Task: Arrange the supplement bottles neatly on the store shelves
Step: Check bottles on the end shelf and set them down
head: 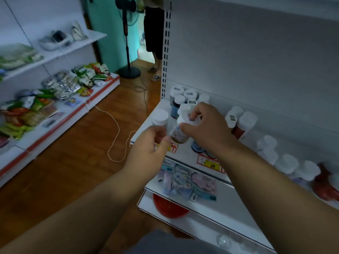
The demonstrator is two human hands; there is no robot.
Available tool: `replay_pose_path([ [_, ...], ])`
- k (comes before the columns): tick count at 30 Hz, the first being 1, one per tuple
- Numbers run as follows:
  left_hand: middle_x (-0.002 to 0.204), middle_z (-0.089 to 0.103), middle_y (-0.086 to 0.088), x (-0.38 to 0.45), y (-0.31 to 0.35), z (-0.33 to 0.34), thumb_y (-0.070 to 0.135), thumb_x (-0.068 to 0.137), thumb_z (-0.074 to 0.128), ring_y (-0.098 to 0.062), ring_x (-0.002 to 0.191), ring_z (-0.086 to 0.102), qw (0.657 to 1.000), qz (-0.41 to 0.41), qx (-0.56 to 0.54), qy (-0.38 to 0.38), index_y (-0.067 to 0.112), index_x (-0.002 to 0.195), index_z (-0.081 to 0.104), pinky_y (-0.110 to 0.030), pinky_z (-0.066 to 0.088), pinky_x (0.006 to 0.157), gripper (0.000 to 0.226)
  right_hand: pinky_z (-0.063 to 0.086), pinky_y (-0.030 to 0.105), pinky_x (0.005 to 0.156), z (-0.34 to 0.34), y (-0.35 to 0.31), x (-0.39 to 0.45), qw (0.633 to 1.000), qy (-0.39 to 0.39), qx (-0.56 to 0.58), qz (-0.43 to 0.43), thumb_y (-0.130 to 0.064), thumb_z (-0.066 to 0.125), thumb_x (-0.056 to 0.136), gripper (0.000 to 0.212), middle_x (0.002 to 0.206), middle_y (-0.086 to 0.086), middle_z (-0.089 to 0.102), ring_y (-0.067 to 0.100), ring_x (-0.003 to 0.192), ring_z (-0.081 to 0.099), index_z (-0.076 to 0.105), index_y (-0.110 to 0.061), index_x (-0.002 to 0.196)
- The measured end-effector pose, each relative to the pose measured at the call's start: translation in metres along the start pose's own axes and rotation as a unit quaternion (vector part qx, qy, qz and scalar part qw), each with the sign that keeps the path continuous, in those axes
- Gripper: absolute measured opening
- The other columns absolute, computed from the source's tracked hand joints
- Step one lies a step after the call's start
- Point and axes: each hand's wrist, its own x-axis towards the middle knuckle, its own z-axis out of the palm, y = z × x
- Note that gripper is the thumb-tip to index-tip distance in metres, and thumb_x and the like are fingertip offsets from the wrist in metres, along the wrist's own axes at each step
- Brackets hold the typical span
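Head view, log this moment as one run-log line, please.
right hand: grips tilted bottle by cap | left hand: curled beside it, contact unclear | shelf: other bottles standing

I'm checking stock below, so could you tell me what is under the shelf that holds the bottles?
Under the bottle shelf is a lower shelf with flat printed packets. Beneath that, a red item shows in part; the shelf covers the rest. The right arm hides what lies further right.

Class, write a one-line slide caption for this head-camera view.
Right hand grips a tilted white-capped supplement bottle above the shelf; left hand reaches towards its base.
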Motion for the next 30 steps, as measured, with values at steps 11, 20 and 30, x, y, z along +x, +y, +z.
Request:
replay_pose_path([
  [11, 0.140, 0.046, 0.001, 0.078, -0.030, -0.016, 0.012, 0.086, 0.061, -0.020, 0.128, 0.040, 0.958, 0.125, 0.259, -0.002, 0.021, 0.132, 0.052, -0.029, 0.033, 0.103, 0.048, 0.029, 0.024, 0.055, 0.052, 0.014, 0.056, 0.986, -0.051, -0.158, 0.025, -0.035, 0.077, 0.075, 0.030, 0.093, 0.002, 0.051, 0.018, 0.079, 0.050, 0.054, -0.017, 0.083],
  [20, 0.149, 0.037, 0.006, 0.107, -0.054, -0.029, 0.016, 0.089, 0.057, -0.016, 0.136, 0.028, 0.921, 0.200, 0.303, -0.140, 0.021, 0.143, 0.041, -0.026, 0.021, 0.111, 0.057, 0.031, 0.028, 0.062, 0.086, 0.012, 0.060, 0.981, -0.036, -0.178, 0.062, -0.034, 0.076, 0.073, 0.029, 0.090, 0.000, 0.048, 0.018, 0.079, 0.048, 0.050, -0.022, 0.079],
  [30, 0.141, 0.047, 0.004, 0.116, -0.063, -0.032, 0.013, 0.084, 0.061, -0.019, 0.129, 0.038, 0.913, 0.231, 0.303, -0.145, 0.020, 0.137, 0.050, -0.029, 0.030, 0.106, 0.055, 0.038, 0.034, 0.069, 0.089, 0.007, 0.055, 0.983, -0.029, -0.174, 0.057, -0.026, 0.074, 0.076, 0.029, 0.092, 0.004, 0.048, 0.021, 0.081, 0.048, 0.047, -0.019, 0.082],
])
